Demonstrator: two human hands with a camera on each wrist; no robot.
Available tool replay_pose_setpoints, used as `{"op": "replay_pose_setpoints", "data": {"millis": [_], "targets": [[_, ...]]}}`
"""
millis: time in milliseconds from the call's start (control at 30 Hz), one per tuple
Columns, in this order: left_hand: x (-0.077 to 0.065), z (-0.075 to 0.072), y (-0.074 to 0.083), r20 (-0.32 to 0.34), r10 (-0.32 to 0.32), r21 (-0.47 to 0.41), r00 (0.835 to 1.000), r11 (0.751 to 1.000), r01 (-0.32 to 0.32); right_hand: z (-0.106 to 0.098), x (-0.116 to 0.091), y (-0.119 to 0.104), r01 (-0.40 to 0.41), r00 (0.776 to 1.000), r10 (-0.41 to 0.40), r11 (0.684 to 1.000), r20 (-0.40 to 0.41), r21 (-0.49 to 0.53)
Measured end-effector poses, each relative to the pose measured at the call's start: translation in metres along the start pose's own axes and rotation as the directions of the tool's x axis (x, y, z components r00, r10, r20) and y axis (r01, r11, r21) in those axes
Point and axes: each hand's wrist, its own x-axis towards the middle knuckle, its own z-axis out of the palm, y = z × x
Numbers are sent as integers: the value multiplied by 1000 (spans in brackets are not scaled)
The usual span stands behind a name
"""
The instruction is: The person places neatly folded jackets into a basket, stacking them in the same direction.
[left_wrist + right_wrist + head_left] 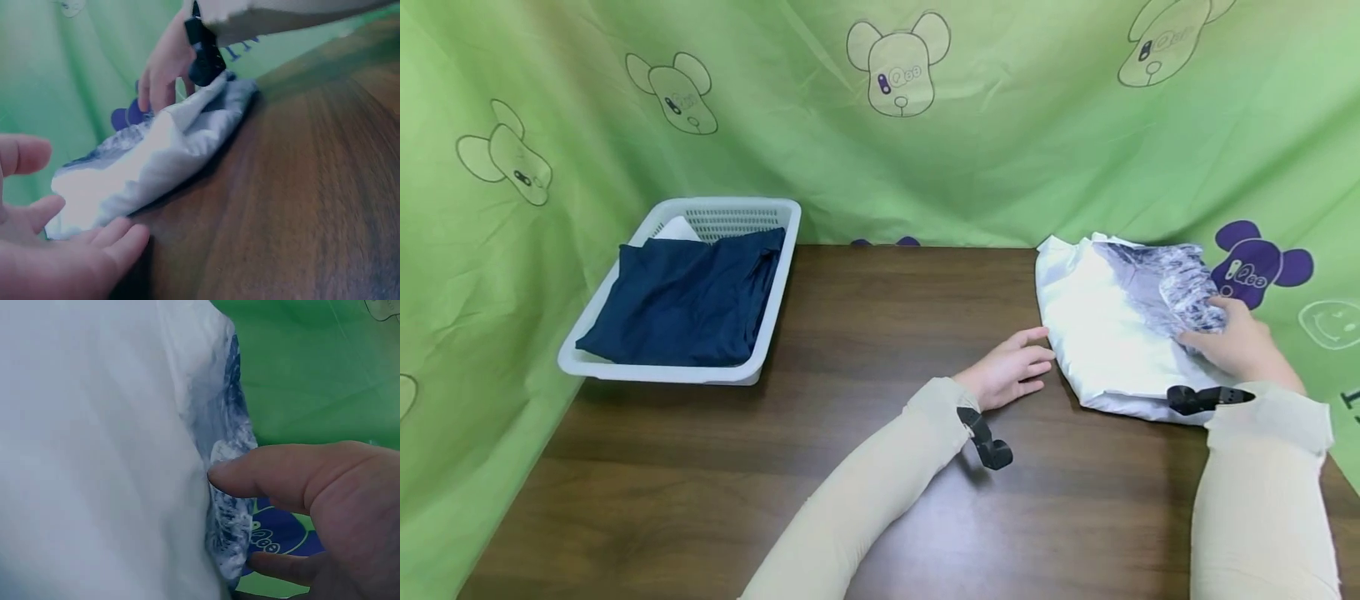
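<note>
1. Nearest my head camera are two pale sleeves (1262,500), reaching in over the brown tabletop (880,308) from the lower edge of my view
2. The white folded cloth (1082,317) I'm working on lies at the tabletop's right side, by the green curtain (970,183), with a grey-blue patterned part (1191,287) towards its far right
3. My right grip (1243,342), a bare hand, is at that patterned part, thumb laid on it and fingers by its outer edge, partly spread; I cannot tell whether any fabric is pinched
4. My left grip (1011,367) has its fingers relaxed and apart, holding nothing, just beside the cloth's left edge; whether the fingertips touch it I can't make out
5. Over on the left, a white basket (655,374) holds a folded navy cloth (692,304), with a bit of white (677,227) showing behind it
6. I judge the step in hand to be taking hold of the white folded cloth from both sides
7. To my mind, the next move calls for the left grip to close in on its edge while the right secures its hold, keeping the folds together
</note>
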Motion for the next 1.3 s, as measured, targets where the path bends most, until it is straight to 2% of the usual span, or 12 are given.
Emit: {"op": "replay_pose_setpoints", "data": {"millis": [100, 233, 433, 567, 700, 767, 867, 967, 1100, 1167, 1300], "targets": [[1, 1, -5, 26, -28, 15, 999, 1000, 27, 6, 0, 7, -3, 1000, 3, 999, 11, 42], [4, 4, -8, 40, -30, 14, 999, 999, 30, 8, 1, 9, -8, 1000, 7, 998, 12, 58], [4, 6, -8, 52, -50, 4, 997, 999, 50, 6, 2, 6, -41, 990, 34, 998, 136, 54], [0, 1, -8, 53, -53, 19, 997, 998, 52, 9, 1, -3, -25, 979, 17, 999, 202, 38], [-4, -8, -6, 56, -38, 71, 998, 997, 34, 16, -2, -13, -36, 977, 28, 999, 211, 34], [-4, -12, -4, 60, -22, 100, 998, 995, 16, 19, -3, -17, -47, 978, 37, 998, 207, 42], [-5, -18, -1, 50, 17, 140, 999, 990, -24, 22, -3, -23, -19, 981, 9, 999, 196, 46], [-6, -23, 2, 15, 83, 189, 996, 978, -85, 26, -3, -30, 6, 982, -12, 999, 187, 31], [-7, -31, 6, -38, 166, 242, 985, 958, -152, 32, -4, -39, 24, 983, -26, 1000, 183, 16], [-8, -35, 8, -56, 184, 245, 981, 955, -165, 35, -4, -44, 37, 982, -41, 999, 185, 24], [-11, -44, 12, -114, 201, 257, 973, 952, -166, 43, -3, -57, 62, 977, -83, 992, 197, 113]]}}
